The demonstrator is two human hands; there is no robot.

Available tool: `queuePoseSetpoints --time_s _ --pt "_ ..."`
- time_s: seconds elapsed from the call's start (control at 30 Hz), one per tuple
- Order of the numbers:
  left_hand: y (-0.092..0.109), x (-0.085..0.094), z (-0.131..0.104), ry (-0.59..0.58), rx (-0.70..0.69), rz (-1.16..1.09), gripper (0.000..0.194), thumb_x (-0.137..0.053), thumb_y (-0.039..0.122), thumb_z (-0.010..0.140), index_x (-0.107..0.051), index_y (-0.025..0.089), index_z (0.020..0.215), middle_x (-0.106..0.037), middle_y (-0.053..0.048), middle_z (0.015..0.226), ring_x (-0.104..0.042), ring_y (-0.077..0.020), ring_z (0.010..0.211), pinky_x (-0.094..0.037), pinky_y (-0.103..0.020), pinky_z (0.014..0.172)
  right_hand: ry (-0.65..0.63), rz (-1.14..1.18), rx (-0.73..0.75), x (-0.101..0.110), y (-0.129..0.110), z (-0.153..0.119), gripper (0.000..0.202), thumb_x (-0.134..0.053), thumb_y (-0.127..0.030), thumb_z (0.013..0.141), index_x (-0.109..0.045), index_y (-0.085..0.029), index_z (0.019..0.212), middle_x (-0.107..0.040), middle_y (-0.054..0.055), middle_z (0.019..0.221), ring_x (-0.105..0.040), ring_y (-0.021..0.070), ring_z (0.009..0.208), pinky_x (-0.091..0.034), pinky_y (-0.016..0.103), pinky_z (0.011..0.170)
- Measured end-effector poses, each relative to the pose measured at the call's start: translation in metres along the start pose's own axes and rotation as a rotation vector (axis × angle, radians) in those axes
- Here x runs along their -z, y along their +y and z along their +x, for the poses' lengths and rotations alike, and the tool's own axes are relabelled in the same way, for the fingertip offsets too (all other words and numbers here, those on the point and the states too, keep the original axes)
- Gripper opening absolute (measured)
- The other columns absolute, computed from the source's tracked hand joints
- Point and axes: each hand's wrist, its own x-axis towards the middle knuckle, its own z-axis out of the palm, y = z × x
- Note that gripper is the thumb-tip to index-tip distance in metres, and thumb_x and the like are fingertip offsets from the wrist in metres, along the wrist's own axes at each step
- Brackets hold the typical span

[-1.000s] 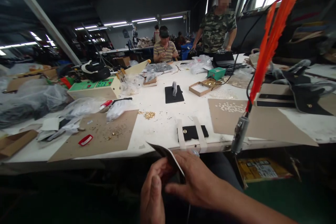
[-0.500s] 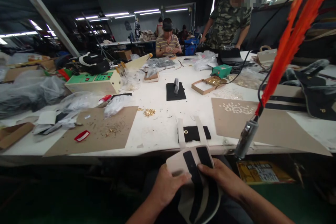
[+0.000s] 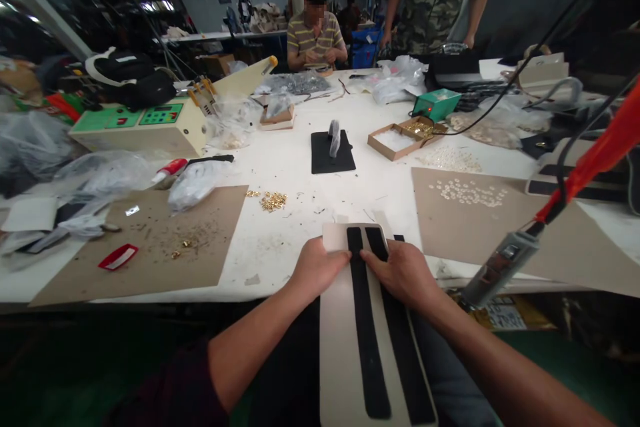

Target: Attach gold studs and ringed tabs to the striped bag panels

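A long beige bag panel with rounded corners and two black lengthwise strips lies over my lap, its far end at the table's front edge. My left hand grips its left side near that end, thumb on top by the left strip. From the right, my right hand grips the same end, its thumb between the strips. The fingers of both hands are hidden underneath. Just beyond, a small black piece and a pale strap end peek out from behind the panel.
Gold fittings lie in a pile ahead of a black panel with a plastic-wrapped handle. Brown boards flank the work spot. A grey tool hangs at right from a red cord. Across the table sits a co-worker; another stands.
Both hands have moved the panel forward and straightened it from a bent, tilted pose. It now covers most of the small black piece with the gold clasp. The view has tipped downward.
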Motion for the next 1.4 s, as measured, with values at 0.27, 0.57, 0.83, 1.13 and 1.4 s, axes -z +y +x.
queuePoseSetpoints --time_s 0.27,0.57,0.83,1.13,1.4 --pt "-0.012 -0.002 0.02 -0.047 -0.003 -0.034 0.021 -0.073 0.032 0.078 -0.08 0.019 0.093 -0.082 -0.007 0.093 -0.077 -0.0317 0.092 -0.058 -0.036 0.074 -0.019 -0.218 -0.01 -0.005 0.004 0.015 0.03 -0.06 -0.046 0.098 -0.077 -0.023 0.086 -0.079 0.01 0.084 -0.074 0.0331 0.082 -0.043 0.034 0.064" --pt "-0.01 -0.003 0.025 -0.037 -0.021 0.024 0.018 -0.07 0.026 0.079 -0.08 0.021 0.094 -0.082 -0.004 0.092 -0.076 -0.029 0.088 -0.055 -0.034 0.073 -0.021 -0.304 -0.036 -0.008 0.002 0.02 0.028 -0.062 -0.046 0.096 -0.073 -0.023 0.084 -0.077 0.01 0.08 -0.074 0.0323 0.076 -0.042 0.035 0.061" --pt "-0.014 -0.005 0.024 -0.053 -0.012 -0.031 0.017 -0.069 0.026 0.082 -0.079 0.021 0.095 -0.082 -0.003 0.093 -0.076 -0.0278 0.09 -0.056 -0.033 0.075 -0.011 -0.205 -0.079 -0.011 0.007 0.015 0.028 -0.06 -0.047 0.096 -0.073 -0.022 0.092 -0.079 0.01 0.086 -0.075 0.0352 0.084 -0.046 0.036 0.066" --pt "-0.015 -0.004 0.031 -0.078 0.0 -0.011 0.017 -0.068 0.025 0.081 -0.078 0.02 0.095 -0.082 -0.004 0.093 -0.075 -0.028 0.089 -0.055 -0.035 0.076 -0.027 -0.311 -0.106 -0.012 0.0 0.023 0.028 -0.059 -0.047 0.096 -0.072 -0.023 0.091 -0.078 0.011 0.087 -0.074 0.0353 0.084 -0.045 0.036 0.066" --pt "-0.019 -0.011 0.0 0.019 0.0 -0.001 0.054 -0.076 0.029 0.072 -0.067 0.019 0.124 -0.077 -0.01 0.111 -0.072 -0.0291 0.096 -0.059 -0.04 0.083 -0.004 -0.207 -0.023 -0.027 0.027 0.011 0.029 -0.062 -0.052 0.095 -0.074 -0.025 0.089 -0.073 0.013 0.078 -0.073 0.0386 0.078 -0.054 0.046 0.063"
